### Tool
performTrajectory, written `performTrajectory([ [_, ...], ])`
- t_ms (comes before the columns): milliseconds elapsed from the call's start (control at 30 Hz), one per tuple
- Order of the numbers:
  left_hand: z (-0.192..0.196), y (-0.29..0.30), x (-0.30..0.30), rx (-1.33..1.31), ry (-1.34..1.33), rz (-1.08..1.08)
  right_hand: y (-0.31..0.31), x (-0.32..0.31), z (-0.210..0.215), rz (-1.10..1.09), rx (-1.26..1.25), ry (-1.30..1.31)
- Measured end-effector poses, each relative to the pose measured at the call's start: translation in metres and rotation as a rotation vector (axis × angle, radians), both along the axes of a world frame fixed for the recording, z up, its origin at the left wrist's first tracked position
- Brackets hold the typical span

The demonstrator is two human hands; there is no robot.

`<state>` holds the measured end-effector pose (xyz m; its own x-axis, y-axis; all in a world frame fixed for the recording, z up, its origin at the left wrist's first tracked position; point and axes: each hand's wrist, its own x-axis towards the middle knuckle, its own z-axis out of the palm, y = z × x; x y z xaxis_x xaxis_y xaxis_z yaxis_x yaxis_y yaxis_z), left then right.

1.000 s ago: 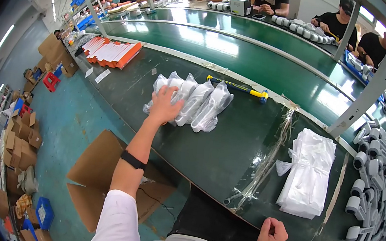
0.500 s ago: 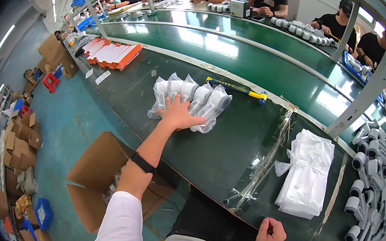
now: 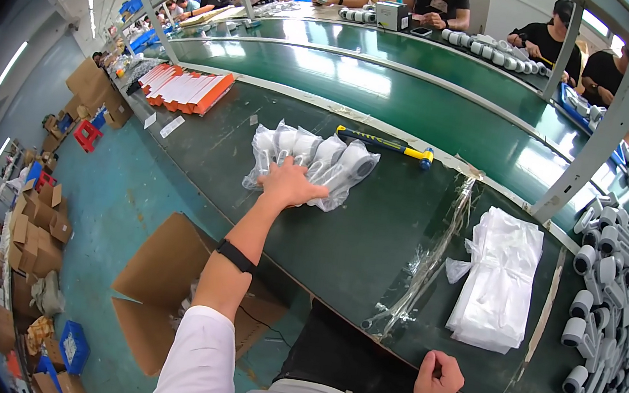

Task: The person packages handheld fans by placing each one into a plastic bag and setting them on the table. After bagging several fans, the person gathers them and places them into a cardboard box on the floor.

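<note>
Several bagged white parts [image 3: 311, 161] lie side by side, long axes pointing away from us, under our flat, spread left hand [image 3: 290, 186]; our right hand [image 3: 437, 380], fisted and empty, grips the table edge [image 3: 360, 336].

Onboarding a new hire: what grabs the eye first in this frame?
The left hand pressed flat on a row of bagged white parts mid-bench, with a yellow-and-blue hammer just beyond. To the right lie a stack of white plastic bags and a heap of white cylindrical parts. The right hand rests fisted at the near edge.
</note>
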<state>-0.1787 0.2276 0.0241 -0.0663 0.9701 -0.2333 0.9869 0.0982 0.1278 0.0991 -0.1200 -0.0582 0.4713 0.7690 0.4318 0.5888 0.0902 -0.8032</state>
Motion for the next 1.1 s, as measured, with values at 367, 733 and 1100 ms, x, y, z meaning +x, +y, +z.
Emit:
performTrajectory([
  [367,0.003,0.003,-0.014,-0.041,0.009,-0.105,0.000,0.000,0.000,-0.008,0.008,-0.052],
  [733,-0.009,-0.005,-0.018,0.051,-0.026,-0.070,0.002,-0.001,0.002,-0.010,0.010,-0.060],
  [1100,0.025,-0.011,-0.008,-0.150,0.215,-0.115,0.001,-0.002,-0.002,-0.033,-0.003,-0.059],
])
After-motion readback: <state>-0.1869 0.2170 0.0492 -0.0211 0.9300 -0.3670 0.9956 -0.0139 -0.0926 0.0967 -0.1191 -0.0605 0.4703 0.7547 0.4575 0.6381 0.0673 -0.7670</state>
